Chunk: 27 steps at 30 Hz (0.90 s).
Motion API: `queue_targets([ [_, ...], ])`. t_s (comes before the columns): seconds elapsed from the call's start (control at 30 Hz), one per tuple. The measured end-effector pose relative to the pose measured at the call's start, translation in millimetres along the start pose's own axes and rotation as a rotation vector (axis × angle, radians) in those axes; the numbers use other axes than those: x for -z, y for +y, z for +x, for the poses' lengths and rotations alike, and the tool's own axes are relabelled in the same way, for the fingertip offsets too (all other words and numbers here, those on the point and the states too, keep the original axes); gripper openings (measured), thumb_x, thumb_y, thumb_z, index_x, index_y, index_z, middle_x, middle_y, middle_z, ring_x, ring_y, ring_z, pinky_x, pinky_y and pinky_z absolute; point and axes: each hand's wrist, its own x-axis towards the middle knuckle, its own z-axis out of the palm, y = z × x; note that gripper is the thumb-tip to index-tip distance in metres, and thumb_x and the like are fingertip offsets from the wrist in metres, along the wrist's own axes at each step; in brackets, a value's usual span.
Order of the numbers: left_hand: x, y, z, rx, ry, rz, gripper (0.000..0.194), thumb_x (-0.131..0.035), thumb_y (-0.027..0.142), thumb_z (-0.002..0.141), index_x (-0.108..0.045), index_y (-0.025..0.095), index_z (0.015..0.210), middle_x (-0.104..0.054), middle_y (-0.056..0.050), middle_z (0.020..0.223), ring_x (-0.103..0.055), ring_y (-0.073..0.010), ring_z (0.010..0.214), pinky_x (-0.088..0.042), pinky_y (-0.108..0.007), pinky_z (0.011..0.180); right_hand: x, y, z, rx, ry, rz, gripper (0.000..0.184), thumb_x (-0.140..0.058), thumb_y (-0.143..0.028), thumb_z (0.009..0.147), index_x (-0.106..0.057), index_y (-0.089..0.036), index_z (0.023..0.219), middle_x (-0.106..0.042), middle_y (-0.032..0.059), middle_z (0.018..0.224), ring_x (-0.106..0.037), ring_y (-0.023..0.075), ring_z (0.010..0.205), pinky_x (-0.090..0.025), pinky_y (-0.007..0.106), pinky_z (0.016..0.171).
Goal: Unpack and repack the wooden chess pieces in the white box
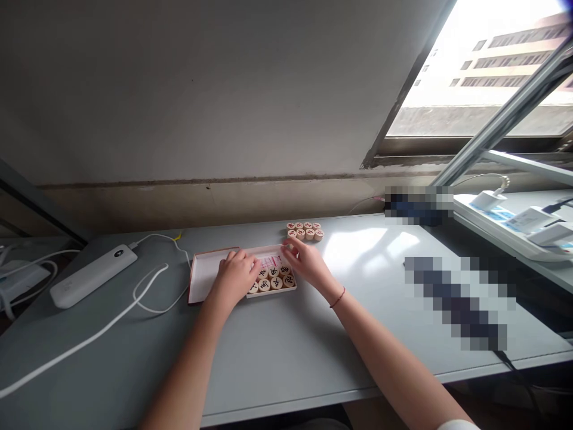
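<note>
The white box [273, 292] lies on the grey desk [268, 358], with black pieces [276, 282], round and marked with characters, in two rows along its near side. Beyond these rows, pink marks [270, 261] show on the box's floor. The left hand [237, 269] reaches over the box's left edge, fingers loosely bent, its tips beside the leftmost black pieces; whether it has hold of anything, I cannot tell. The right hand [307, 258] is at the box's far right corner, thumb and fingers brought near each other; whether they pinch a piece or only touch the rim is hidden. A thin red bracelet [338, 297] circles the right wrist.

Just left of the box, partly behind the left hand, is the lid [206, 275], its pale inside facing up. Behind the box's right end stand the red pieces [310, 233], two rows of four, close together. Well left of the box lie a white power bank [94, 278] and a white cable [102, 331]. Far to the box's right is a power strip [514, 224] with plugs.
</note>
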Motion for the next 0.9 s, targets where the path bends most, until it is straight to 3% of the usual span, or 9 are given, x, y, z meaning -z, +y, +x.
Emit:
queue_targets([
  [0.13,-0.7,10,-5,-0.016,-0.127,0.023,0.037,-0.036,0.034,0.093,-0.069,0.023,0.08,-0.064,-0.009,0.099,-0.051,-0.0292,0.102,-0.039,-0.042,0.084,-5,-5,-3,0.013,-0.081,0.001,0.02,-0.047,-0.029,0.09,-0.063,-0.022,0.1,-0.059,-0.0012,0.062,-0.051,0.0142,0.052,-0.035,0.024,0.054],
  [0.33,0.2,11,-4,-0.045,-0.131,-0.065,0.028,-0.04,0.032,0.091,-0.062,0.022,0.076,-0.068,-0.004,0.09,-0.055,-0.0266,0.101,-0.036,-0.041,0.087,-11,-2,-3,-0.004,-0.093,-0.019,0.018,-0.047,-0.026,0.089,-0.063,-0.021,0.095,-0.06,-0.0001,0.062,-0.051,0.0151,0.053,-0.034,0.025,0.054],
  [0.47,-0.7,9,-1,-0.066,-0.079,-0.089,0.023,-0.044,0.032,0.09,-0.061,0.022,0.079,-0.068,-0.003,0.087,-0.059,-0.0233,0.095,-0.037,-0.039,0.088,-10,0,-1,-0.04,-0.038,0.103,0.019,-0.046,-0.029,0.088,-0.063,-0.021,0.094,-0.061,0.0005,0.066,-0.054,0.0157,0.058,-0.038,0.026,0.056],
  [0.57,-4.0,6,3,-0.058,0.101,-0.174,0.02,-0.045,0.033,0.09,-0.062,0.023,0.091,-0.067,-0.004,0.096,-0.061,-0.0214,0.094,-0.041,-0.036,0.087,-6,-4,-1,0.09,0.054,0.201,0.02,-0.05,-0.024,0.084,-0.061,-0.02,0.1,-0.065,0.0051,0.088,-0.058,0.0174,0.077,-0.045,0.027,0.067],
  [0.67,-8.4,6,7,-0.044,0.245,-0.404,0.024,-0.046,0.039,0.091,-0.062,0.023,0.098,-0.067,-0.005,0.1,-0.063,-0.0189,0.09,-0.046,-0.03,0.082,-3,-11,-3,0.287,0.009,0.23,0.029,-0.057,-0.02,0.08,-0.058,-0.021,0.109,-0.063,0.0072,0.104,-0.058,0.0187,0.089,-0.047,0.03,0.076],
  [0.9,-13.7,20,7,0.1,0.159,-0.883,0.036,-0.054,0.052,0.085,-0.062,0.021,0.1,-0.07,-0.003,0.092,-0.066,-0.0175,0.079,-0.051,-0.026,0.068,-2,-18,-5,0.43,0.085,0.12,0.021,-0.058,-0.019,0.084,-0.059,-0.021,0.104,-0.067,0.008,0.102,-0.061,0.0208,0.09,-0.047,0.035,0.081],
])
